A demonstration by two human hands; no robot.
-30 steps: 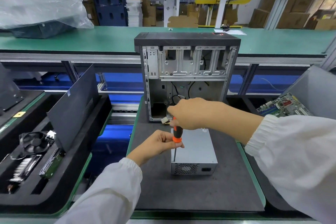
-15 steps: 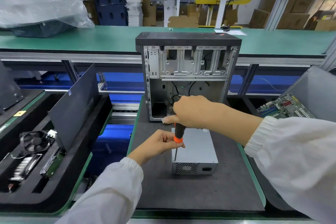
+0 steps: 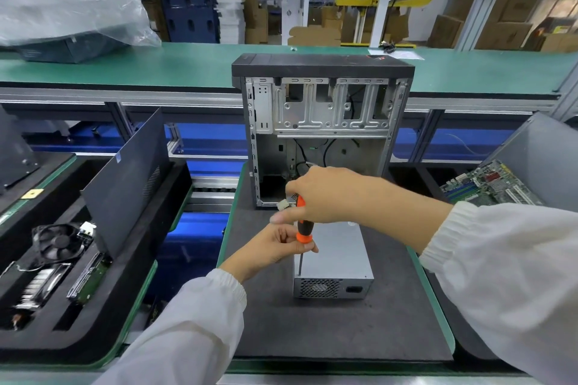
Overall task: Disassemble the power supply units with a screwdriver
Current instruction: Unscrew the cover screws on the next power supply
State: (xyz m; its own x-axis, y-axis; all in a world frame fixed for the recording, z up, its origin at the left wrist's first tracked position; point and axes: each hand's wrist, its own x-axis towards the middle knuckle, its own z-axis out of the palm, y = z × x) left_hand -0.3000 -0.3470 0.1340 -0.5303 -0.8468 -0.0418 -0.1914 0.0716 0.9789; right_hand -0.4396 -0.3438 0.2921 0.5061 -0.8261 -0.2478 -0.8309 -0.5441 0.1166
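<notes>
A grey metal power supply unit point(image 3: 339, 255) lies flat on the dark foam mat point(image 3: 328, 331), its vented end facing me. A screwdriver point(image 3: 302, 233) with a black and orange handle stands upright, its tip on the unit's near left top edge. My right hand point(image 3: 325, 195) grips the top of the handle from above. My left hand point(image 3: 276, 244) pinches the orange collar and shaft just below. An open, emptied computer case point(image 3: 322, 125) stands upright right behind the unit.
A black tray on the left holds a fan point(image 3: 58, 241), a heatsink and a hard drive point(image 3: 90, 280), with a dark side panel point(image 3: 128, 178) leaning in it. A motherboard point(image 3: 491, 183) lies in the right bin. A green conveyor point(image 3: 156, 67) runs behind the case.
My right hand has turned on the screwdriver handle, shifting slightly right and back. The left hand stays at the collar and the tip stays on the unit.
</notes>
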